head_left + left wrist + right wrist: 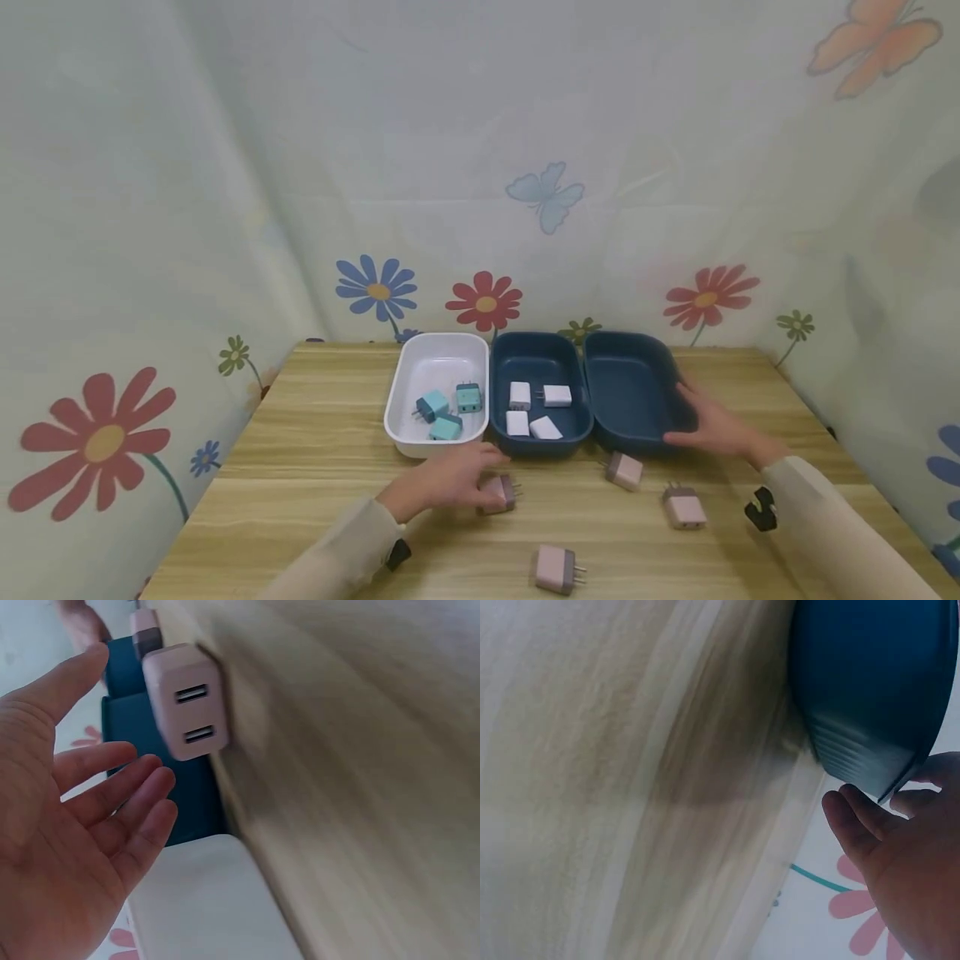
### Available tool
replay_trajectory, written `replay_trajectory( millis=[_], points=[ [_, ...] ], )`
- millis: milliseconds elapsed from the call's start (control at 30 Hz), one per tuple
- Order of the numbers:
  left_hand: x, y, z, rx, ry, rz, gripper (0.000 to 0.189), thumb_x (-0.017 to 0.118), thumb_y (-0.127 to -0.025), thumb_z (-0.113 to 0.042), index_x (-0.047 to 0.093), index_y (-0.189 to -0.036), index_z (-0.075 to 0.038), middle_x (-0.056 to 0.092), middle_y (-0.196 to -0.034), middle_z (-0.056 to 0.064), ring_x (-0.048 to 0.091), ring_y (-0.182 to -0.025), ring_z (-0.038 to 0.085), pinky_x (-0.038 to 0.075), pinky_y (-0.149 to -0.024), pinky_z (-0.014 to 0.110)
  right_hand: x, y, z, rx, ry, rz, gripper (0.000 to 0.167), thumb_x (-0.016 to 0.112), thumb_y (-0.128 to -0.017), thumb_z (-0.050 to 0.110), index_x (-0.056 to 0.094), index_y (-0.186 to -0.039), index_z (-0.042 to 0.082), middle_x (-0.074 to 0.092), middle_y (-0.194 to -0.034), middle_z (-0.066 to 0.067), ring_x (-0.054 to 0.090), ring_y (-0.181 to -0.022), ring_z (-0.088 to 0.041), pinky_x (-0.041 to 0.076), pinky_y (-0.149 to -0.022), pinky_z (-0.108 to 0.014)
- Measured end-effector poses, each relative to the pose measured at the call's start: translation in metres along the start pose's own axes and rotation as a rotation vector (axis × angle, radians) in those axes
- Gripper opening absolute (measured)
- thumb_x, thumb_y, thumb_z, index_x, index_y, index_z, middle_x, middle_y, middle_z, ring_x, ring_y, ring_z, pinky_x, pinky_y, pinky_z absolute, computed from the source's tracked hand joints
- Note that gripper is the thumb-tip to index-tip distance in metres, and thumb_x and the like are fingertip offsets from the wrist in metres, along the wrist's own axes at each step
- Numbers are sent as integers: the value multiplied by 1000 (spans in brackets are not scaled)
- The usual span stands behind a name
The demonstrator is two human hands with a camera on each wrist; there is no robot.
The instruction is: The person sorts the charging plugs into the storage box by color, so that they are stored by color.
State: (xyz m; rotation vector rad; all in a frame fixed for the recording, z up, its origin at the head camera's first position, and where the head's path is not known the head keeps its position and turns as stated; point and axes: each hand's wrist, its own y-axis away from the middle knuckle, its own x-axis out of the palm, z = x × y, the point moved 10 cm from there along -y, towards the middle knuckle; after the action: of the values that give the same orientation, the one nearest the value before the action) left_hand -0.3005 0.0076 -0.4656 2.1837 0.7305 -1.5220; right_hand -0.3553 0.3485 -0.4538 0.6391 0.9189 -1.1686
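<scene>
My left hand [453, 482] hovers beside a pink two-port USB charger [497, 494], fingers loosely bent and apart. In the left wrist view that charger [187, 701] stands off from the fingertips, with nothing in the palm. My right hand [716, 427] is at the right end of a dark blue bin [630, 446], which holds nothing. In the right wrist view its spread fingers [855, 817] lie against or just beside the bin's outer wall [870, 742]; exact contact is hard to tell. More pink chargers lie on the table: one [625, 471], another [683, 507] and a third [556, 569].
A white bin [415, 446] at the left holds teal chargers [468, 397]. The middle dark blue bin [536, 447] holds several white chargers [557, 396]. All three bins stand side by side on the wood-grain table [315, 467], before a flowered cloth backdrop [480, 150].
</scene>
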Motion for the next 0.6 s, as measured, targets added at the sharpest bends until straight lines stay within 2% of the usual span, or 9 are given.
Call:
replay_trajectory(
  millis=[233, 400, 600],
  points=[
    [12, 1, 7, -24, -39, -3, 57, 72, -77, -51, 63, -118, -14, 55, -106, -6, 49, -86, 5, 45, -72, 19, 3, 4, -9, 49, -57, 21, 105, 73, -80, 42, 10, -147, -10, 8, -149, -35, 13, -133, -54, 17, -102, -67],
    [16, 2, 11, -45, -49, 2, 54, 74, -75, -48, 64, -115, -14, 50, -96, -8, 46, -78, 4, 42, -65, 17, 2, 5, -6, 41, -77, 30, 106, 73, -80, 41, 8, -148, -8, 10, -149, -35, 14, -133, -54, 18, -101, -67],
    [21, 2, 10, -42, -90, 19, 50, 74, -75, -49, 64, -111, -16, 48, -90, -10, 45, -74, 3, 40, -62, 17, 4, 4, -9, 6, -89, 32, 104, 74, -81, 37, 9, -148, -8, 11, -149, -35, 16, -132, -54, 20, -101, -66]
  ],
)
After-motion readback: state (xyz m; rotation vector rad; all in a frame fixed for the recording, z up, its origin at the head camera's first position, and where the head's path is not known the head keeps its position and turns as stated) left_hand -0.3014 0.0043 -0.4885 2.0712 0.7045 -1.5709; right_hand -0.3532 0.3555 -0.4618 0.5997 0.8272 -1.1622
